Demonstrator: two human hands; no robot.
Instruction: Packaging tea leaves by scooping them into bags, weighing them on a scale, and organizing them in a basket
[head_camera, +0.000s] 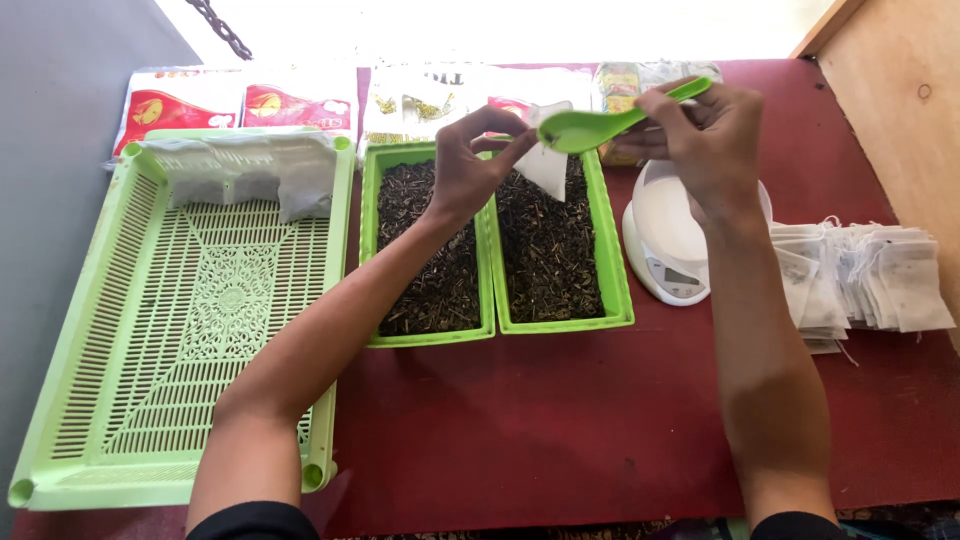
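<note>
The left hand (470, 165) pinches a small white filter bag (546, 165) open above the right green tea tray (612, 250). The right hand (700, 135) grips a green spoon (590, 125), bowl at the bag's mouth: filling, it seems. A white scale (665, 250) sits just right; empty bags (865, 280) lie by the tabletop's right edge.

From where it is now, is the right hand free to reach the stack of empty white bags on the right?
Probably not at once: the right hand holds the green spoon. The path to the empty bags, beside the white scale, looks unobstructed.
</note>
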